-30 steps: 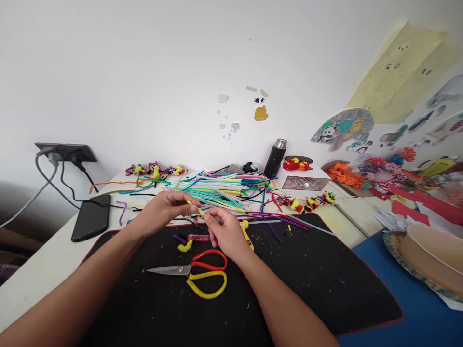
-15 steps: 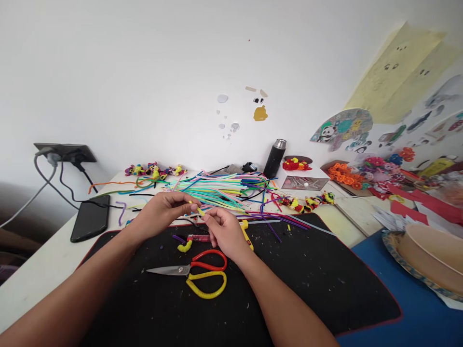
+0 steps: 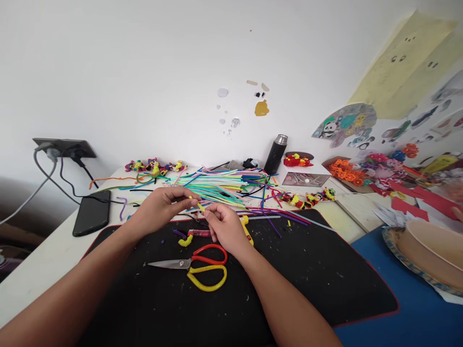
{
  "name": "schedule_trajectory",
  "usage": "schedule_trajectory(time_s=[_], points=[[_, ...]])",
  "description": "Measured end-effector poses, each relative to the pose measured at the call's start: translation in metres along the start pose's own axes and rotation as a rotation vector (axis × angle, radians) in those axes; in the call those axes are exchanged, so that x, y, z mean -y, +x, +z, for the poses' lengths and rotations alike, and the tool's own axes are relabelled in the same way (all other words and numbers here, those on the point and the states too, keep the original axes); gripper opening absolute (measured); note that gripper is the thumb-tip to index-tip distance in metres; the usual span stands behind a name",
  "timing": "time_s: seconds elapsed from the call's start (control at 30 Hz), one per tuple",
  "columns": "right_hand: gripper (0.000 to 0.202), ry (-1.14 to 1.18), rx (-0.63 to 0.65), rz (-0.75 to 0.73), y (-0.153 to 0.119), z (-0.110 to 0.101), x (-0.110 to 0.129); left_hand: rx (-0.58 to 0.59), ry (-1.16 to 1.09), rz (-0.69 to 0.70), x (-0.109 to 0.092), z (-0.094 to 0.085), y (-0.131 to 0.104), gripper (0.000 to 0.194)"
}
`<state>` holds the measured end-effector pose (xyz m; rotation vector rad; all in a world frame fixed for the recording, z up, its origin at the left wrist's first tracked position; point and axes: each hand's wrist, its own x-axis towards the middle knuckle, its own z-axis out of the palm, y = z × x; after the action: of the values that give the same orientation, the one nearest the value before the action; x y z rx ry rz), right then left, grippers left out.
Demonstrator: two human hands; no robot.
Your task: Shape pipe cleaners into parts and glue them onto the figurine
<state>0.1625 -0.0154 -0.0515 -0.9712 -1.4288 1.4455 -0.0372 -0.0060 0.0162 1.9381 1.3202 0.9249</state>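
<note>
A short yellow pipe cleaner (image 3: 200,207) is pinched between my two hands above the back of the black mat (image 3: 307,274). My left hand (image 3: 162,208) grips one end between thumb and fingertips. The other end sits in the closed fingers of my right hand (image 3: 226,226). Below them lie scissors (image 3: 207,270) with one red and one yellow handle, blades pointing left. Close by are a curled yellow fuzzy piece (image 3: 185,241) and a red tool (image 3: 198,233), partly covered by my right hand. A yellow glue gun (image 3: 247,229) shows partly behind that hand.
Behind my hands spreads a pile of coloured pipe cleaners (image 3: 217,185). A black phone (image 3: 92,214) lies at left, below a power strip (image 3: 65,147). A black flask (image 3: 276,154) and a white box (image 3: 304,176) stand at the wall. At right is a large bowl (image 3: 434,246).
The view has shifted slightly. Both hands stay in nearly the same place, still pinching the yellow pipe cleaner. At the far right edge, a blurred hand shows near the red paper.
</note>
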Motion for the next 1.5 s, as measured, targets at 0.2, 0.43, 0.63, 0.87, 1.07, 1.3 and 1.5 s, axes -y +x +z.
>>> schedule_trajectory(time_s=[0.2,0.43,0.63,0.87,1.07,1.3,1.5], points=[[0.018,-0.005,-0.021,-0.016,0.003,-0.001,-0.005,0.176,0.327,-0.012,0.003,-0.015,-0.002,0.032],[0.019,-0.219,0.085,0.049,-0.017,0.007,0.004,0.123,0.447,-0.083,0.013,-0.028,0.0,0.03],[0.019,-0.988,0.328,-0.14,-0.061,0.005,0.03,0.095,0.361,-0.075,0.014,-0.032,0.001,0.039],[0.048,-1.303,0.521,-0.185,-0.082,0.006,0.032,0.103,0.319,-0.019,0.008,-0.031,-0.003,0.044],[0.022,-1.244,0.368,-0.124,-0.071,-0.005,0.038,0.111,0.271,0.005,0.002,-0.03,-0.005,0.041],[0.022,-1.341,-0.027,0.08,-0.024,-0.079,0.041,0.149,0.179,0.014,0.0,-0.027,-0.005,0.034],[0.02,-1.449,-0.042,0.157,0.014,-0.112,0.035,0.176,0.127,0.022,0.0,-0.022,-0.004,0.033]])
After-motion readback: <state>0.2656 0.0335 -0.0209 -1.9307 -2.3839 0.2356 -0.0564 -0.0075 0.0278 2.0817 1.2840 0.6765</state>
